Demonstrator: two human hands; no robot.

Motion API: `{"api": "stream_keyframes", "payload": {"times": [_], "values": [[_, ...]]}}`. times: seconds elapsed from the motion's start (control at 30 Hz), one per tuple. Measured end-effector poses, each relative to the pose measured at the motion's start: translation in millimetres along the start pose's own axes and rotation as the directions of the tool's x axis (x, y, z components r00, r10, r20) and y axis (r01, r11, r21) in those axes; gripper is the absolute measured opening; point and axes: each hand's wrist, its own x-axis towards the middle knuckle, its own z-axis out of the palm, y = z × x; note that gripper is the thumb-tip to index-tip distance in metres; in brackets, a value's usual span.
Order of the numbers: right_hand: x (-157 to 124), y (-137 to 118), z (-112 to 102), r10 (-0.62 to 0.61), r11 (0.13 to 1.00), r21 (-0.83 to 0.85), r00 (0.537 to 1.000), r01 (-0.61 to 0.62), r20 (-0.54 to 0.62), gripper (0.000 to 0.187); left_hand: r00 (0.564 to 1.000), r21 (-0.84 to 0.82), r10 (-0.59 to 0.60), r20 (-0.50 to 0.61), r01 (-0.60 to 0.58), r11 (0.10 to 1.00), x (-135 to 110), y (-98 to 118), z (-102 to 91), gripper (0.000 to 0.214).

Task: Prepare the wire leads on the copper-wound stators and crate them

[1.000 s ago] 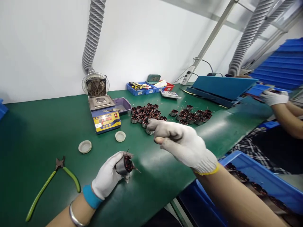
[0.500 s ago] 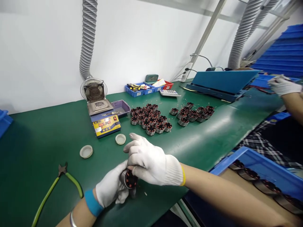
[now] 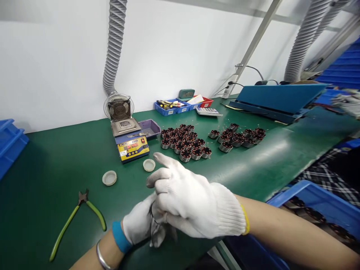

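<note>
My left hand (image 3: 138,222), in a white glove with a blue band at the wrist, is closed around a motor stator (image 3: 153,212). Only a dark edge of that stator shows, since my right hand (image 3: 188,197) covers the rest. The gloved right hand lies over it with fingers curled down and one finger stuck out to the left; what its fingertips grip is hidden. Green-handled cutting pliers (image 3: 83,197) lie spread to the left. Two small pale round dishes, a left one (image 3: 109,178) and a right one (image 3: 149,165), sit beyond my hands.
Behind the dishes stands a yellow-blue solder pot (image 3: 132,148) beside a purple tray (image 3: 150,128). Stators form a left cluster (image 3: 185,144) and a right cluster (image 3: 236,138) on the green table. A blue bin (image 3: 306,187) holding stators is at right. A co-worker's glove (image 3: 347,103) shows far right.
The view has shifted, so the table things appear further right. My right hand has come over the stator, whose copper windings showed before and are now covered.
</note>
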Motion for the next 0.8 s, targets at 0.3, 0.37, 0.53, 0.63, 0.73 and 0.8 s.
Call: {"api": "stream_keyframes", "payload": {"times": [0.3,0.37,0.53,0.63,0.73,0.8], "values": [[2,4,-2,0.016,0.999,-0.030,1.000,-0.016,-0.009,0.007,0.966,-0.271,0.233,-0.110,-0.255,0.928,5,20,-7.7,0.042],[3,6,2,0.000,1.000,-0.008,1.000,0.000,0.008,0.007,0.997,-0.170,0.067,0.031,-0.061,0.984,7,10,-10.1,0.037],[-11,14,13,0.099,0.992,0.091,0.993,-0.093,-0.070,0.011,0.996,0.082,0.060,0.071,-0.066,0.994,3,-1,-4.9,0.045],[-21,19,24,0.344,0.903,0.323,0.928,-0.285,-0.143,0.012,0.956,0.120,0.290,-0.032,-0.285,0.951,0,6,3.4,0.045],[-32,29,41,0.735,0.503,0.735,0.672,-0.455,-0.086,0.016,0.919,0.094,0.367,-0.146,-0.356,0.930,-1,8,9.3,0.047],[-41,35,53,0.855,0.329,0.851,0.512,-0.409,-0.085,0.019,0.919,0.028,0.323,-0.226,-0.326,0.945,0,7,9.7,0.044]]}}
